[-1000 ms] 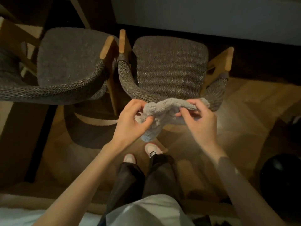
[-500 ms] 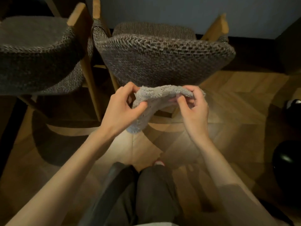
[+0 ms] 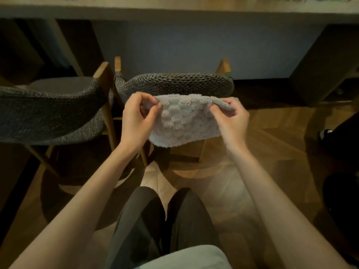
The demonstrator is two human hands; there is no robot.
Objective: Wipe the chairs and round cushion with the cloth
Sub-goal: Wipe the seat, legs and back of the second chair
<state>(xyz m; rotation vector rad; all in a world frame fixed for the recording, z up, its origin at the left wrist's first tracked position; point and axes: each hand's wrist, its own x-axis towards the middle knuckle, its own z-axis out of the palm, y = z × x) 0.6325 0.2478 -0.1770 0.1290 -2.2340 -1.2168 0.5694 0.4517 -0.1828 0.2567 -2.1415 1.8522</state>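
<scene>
Dark trousers nearest, over wood floor. Both forearms reach forward. Left hand pinches the left top edge of the cloth; right hand pinches the right top edge. Cloth grey, nubbly, spread between the 2 hands, lower edge hanging free, held just before the backrest of the right chair. Left chair beside it, frames touching or nearly. Table edge beyond.
</scene>
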